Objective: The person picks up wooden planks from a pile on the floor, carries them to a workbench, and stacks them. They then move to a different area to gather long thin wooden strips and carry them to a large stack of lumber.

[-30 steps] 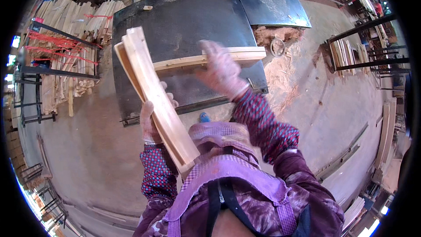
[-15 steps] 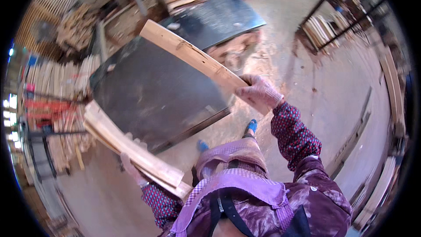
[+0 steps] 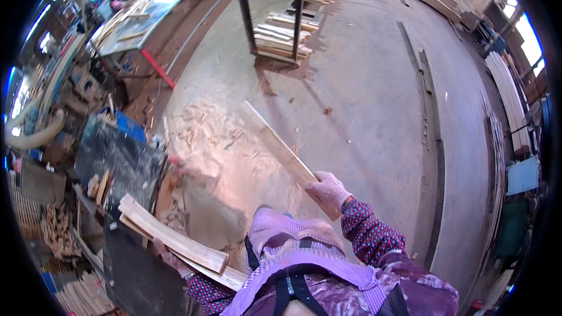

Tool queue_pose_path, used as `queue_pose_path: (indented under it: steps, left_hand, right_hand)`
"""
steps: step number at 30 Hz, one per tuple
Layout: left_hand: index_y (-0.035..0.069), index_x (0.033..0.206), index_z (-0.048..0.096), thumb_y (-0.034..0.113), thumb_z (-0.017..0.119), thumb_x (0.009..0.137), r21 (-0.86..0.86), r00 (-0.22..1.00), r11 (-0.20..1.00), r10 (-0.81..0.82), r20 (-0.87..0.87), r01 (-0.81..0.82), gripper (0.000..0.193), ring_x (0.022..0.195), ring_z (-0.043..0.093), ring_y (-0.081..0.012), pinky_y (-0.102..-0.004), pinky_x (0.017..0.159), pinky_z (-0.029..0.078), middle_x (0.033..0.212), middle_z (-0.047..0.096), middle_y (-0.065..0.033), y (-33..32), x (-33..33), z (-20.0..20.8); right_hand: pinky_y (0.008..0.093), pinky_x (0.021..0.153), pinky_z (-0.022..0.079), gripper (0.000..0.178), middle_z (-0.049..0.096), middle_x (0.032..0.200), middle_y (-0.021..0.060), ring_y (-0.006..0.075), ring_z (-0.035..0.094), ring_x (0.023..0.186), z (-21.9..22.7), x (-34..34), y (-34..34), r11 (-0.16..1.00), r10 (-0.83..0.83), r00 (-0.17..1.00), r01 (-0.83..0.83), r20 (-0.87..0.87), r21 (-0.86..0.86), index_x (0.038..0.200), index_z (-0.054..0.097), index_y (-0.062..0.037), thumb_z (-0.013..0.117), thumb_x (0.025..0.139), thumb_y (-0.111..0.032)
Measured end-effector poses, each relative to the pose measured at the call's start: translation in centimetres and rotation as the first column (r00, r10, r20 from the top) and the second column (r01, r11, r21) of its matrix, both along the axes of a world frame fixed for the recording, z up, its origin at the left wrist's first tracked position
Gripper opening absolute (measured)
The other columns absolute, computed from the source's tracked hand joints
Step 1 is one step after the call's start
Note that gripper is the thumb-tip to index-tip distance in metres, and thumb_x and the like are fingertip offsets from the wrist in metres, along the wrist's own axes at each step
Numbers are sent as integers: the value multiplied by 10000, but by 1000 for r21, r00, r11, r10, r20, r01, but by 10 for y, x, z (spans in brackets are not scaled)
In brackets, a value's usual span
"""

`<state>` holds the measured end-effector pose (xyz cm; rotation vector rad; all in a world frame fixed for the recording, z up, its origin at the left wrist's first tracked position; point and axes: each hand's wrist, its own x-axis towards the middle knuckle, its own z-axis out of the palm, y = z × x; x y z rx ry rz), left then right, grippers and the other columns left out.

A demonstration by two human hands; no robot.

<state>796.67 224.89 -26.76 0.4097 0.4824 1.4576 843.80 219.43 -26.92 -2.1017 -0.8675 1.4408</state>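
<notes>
My right hand (image 3: 329,192), in a pale work glove, is closed round the near end of a wooden board (image 3: 281,155). The board points forward and a little left above the concrete floor. Low on the left, my gloved left hand (image 3: 171,257) grips wooden planks (image 3: 175,240) from below, at least two stacked together. Their near ends reach my purple checked apron (image 3: 339,263). Most of the left fingers are hidden by the planks.
A dark metal table (image 3: 137,281) lies beneath the left planks. Wood shavings (image 3: 211,134) cover the floor ahead. Further off, a black metal frame (image 3: 298,17) stands around stacked boards (image 3: 281,32). A long metal rail (image 3: 436,140) runs along the floor at right.
My view has swung to the right, so the dark table now sits at lower left and more floor shows. Both hands keep hold of their boards.
</notes>
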Motion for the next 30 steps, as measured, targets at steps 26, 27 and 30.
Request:
queue_pose_path:
  steps: [26, 27, 30]
  left_hand:
    - [3, 1210, 575, 446, 646, 932, -307, 976, 944, 52, -211, -117, 528, 907, 660, -258, -366, 823, 555, 974, 667, -132, 453, 471, -56]
    - [4, 1210, 575, 449, 648, 931, -335, 954, 920, 109, -279, -203, 531, 889, 664, -256, -364, 804, 561, 964, 668, -131, 454, 470, -54]
    - [9, 1142, 607, 528, 666, 880, -431, 899, 809, 253, -358, -400, 584, 825, 671, -237, -349, 760, 568, 912, 678, -126, 445, 475, -59]
  right_hand:
    - [463, 856, 534, 380, 694, 1035, 230, 404, 668, 986, -135, 543, 510, 981, -185, 728, 172, 661, 85, 1062, 683, -45, 660, 794, -314]
    - [462, 856, 535, 380, 696, 1032, 223, 397, 669, 985, -126, 552, 554, 991, -134, 710, 112, 692, 77, 1061, 683, -49, 667, 793, -319]
    - [472, 830, 538, 380, 698, 1023, 198, 400, 664, 977, -142, 594, 670, 998, -28, 588, -26, 809, 54, 1042, 664, -59, 700, 772, -324]
